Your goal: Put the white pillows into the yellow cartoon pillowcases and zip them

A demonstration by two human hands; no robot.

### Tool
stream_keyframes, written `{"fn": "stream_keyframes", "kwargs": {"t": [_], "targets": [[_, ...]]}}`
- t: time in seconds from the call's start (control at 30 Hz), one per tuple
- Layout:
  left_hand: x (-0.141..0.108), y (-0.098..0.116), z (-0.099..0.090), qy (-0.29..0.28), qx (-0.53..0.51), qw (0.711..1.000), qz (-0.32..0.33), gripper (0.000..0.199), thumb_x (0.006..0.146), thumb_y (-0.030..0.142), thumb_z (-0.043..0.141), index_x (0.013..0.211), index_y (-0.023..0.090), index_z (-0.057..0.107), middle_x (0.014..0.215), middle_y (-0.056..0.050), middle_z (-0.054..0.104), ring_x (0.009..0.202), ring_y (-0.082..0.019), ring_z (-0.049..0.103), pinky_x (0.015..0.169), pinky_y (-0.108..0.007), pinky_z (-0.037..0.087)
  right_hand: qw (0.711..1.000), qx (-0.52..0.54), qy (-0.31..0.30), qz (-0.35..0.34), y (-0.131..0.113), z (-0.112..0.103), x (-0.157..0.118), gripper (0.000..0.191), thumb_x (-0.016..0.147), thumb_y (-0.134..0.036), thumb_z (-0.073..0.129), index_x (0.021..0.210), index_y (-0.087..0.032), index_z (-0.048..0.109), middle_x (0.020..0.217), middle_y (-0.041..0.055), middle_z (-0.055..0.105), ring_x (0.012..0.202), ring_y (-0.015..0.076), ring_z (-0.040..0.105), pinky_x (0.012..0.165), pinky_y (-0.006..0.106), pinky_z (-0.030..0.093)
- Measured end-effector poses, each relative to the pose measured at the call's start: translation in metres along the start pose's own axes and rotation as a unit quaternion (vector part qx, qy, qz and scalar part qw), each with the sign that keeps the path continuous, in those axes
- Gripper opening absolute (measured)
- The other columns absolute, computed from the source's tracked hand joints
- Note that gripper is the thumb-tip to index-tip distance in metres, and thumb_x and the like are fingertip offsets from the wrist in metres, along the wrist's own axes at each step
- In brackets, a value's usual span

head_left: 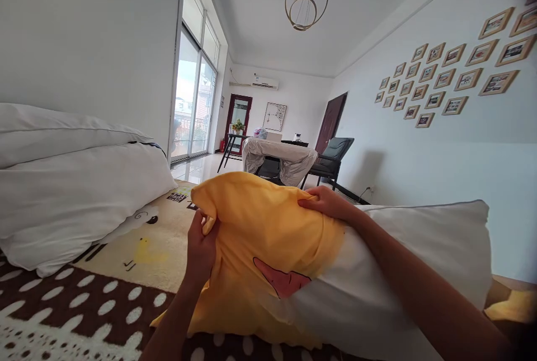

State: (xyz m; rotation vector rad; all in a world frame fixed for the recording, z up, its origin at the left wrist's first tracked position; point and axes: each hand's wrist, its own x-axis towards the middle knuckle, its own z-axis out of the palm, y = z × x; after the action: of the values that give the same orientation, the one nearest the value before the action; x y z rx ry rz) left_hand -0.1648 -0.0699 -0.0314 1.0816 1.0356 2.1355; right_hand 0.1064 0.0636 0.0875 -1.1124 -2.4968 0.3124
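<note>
A yellow pillowcase with a pinkish-orange printed shape is spread in front of me. It covers the left part of a white pillow, which reaches out to the right; how far the pillow sits inside is hidden. My left hand is closed on a bunched fold at the pillowcase's left corner. At the upper right edge of the yellow cloth, my right hand pinches the fabric, its forearm stretching across the white pillow.
White pillows are stacked on the left. Beneath lie a cream mat with animal prints and a brown, white-dotted cloth. Further off stand a covered table and a black chair. Yellow fabric shows at far right.
</note>
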Motion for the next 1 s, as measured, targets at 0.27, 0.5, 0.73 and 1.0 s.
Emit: {"fn": "stream_keyframes", "kwargs": {"t": [0.27, 0.5, 0.73, 1.0], "targets": [[-0.015, 0.055, -0.023, 0.123, 0.143, 0.979, 0.073, 0.028, 0.061, 0.041, 0.075, 0.069, 0.019, 0.060, 0.061, 0.002, 0.055, 0.057, -0.014, 0.048, 0.047, -0.022, 0.037, 0.953, -0.151, 0.261, 0.030, -0.015, -0.051, -0.020, 0.056, 0.072, -0.066, 0.056, 0.045, -0.020, 0.041, 0.048, -0.0026, 0.032, 0.050, 0.0097, 0.031, 0.051, 0.028, 0.026], [0.026, 0.012, -0.047, 0.073, 0.079, 0.993, -0.041, 0.043, 0.062, 0.047, 0.075, 0.088, 0.014, 0.065, 0.083, -0.005, 0.066, 0.076, -0.022, 0.060, 0.057, -0.026, 0.047, 0.996, 0.043, -0.041, -0.070, -0.033, -0.019, -0.027, 0.047, 0.080, -0.061, 0.050, 0.081, -0.016, 0.066, 0.095, 0.0078, 0.062, 0.085, 0.0199, 0.055, 0.071, 0.029, 0.043], [0.024, 0.015, -0.040, 0.008, -0.096, 0.982, -0.159, 0.060, 0.050, 0.041, 0.084, 0.101, 0.015, 0.065, 0.089, -0.009, 0.070, 0.078, -0.025, 0.065, 0.064, -0.031, 0.053, 0.953, 0.214, -0.212, -0.044, -0.030, -0.019, -0.032, 0.057, 0.062, -0.043, 0.075, 0.111, -0.019, 0.058, 0.103, 0.0036, 0.064, 0.092, 0.0210, 0.059, 0.074, 0.028, 0.048], [0.018, 0.036, -0.034, 0.146, 0.090, 0.979, -0.108, 0.045, 0.059, 0.052, 0.075, 0.076, 0.011, 0.067, 0.061, -0.007, 0.065, 0.060, -0.023, 0.061, 0.048, -0.028, 0.047, 0.985, 0.002, 0.170, 0.004, -0.016, -0.015, -0.014, 0.041, 0.070, -0.056, 0.063, 0.072, -0.015, 0.064, 0.062, -0.0009, 0.054, 0.060, 0.0131, 0.047, 0.055, 0.024, 0.035]]}}
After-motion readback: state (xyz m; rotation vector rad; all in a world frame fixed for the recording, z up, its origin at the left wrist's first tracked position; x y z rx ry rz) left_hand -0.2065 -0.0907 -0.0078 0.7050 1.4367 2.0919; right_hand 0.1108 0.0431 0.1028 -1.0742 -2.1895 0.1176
